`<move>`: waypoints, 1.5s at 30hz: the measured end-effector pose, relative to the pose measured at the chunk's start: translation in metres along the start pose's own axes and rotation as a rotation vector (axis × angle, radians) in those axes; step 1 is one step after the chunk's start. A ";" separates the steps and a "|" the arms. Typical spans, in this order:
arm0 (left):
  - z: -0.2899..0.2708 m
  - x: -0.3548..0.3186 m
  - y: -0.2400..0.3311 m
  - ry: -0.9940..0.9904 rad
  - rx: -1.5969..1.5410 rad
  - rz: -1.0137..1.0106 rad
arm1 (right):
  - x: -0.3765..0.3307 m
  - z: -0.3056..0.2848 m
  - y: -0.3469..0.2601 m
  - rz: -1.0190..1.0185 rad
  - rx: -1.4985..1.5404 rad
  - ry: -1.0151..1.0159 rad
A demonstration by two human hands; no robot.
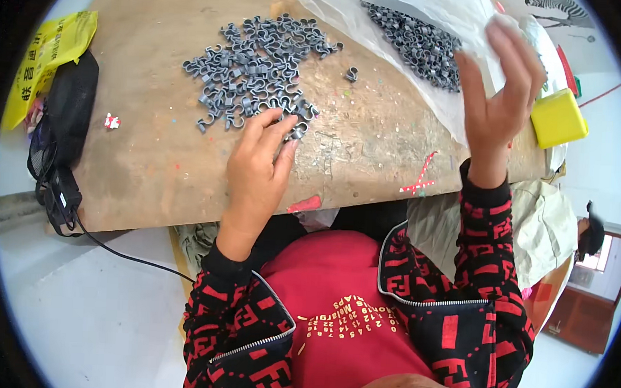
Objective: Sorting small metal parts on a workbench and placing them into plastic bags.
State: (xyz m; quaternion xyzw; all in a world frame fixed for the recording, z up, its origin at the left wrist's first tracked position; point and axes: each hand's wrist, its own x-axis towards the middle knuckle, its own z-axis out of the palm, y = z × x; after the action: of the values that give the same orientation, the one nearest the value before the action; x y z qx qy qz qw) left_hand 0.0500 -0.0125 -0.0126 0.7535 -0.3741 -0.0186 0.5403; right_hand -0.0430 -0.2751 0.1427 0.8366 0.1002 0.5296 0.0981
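Resting on grey clip pile (257, 67), left hand (256, 167) loose, flat; right hand (498, 98) raised, open; clip directions mixed.

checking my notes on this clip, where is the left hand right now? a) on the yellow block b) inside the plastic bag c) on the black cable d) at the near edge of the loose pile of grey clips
d: the left hand lies palm down on the table, fingertips touching the near edge of the loose pile of grey clips, well away from the yellow block and the plastic bag.
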 end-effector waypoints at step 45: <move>-0.003 0.008 0.010 -0.032 0.038 -0.043 | -0.168 0.155 0.171 0.072 -0.398 -0.676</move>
State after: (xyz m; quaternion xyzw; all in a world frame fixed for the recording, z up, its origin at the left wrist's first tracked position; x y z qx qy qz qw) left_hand 0.0517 -0.0155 -0.0003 0.7712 -0.3668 -0.0352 0.5191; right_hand 0.0379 -0.4936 -0.0216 0.9314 -0.0720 0.2364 0.2673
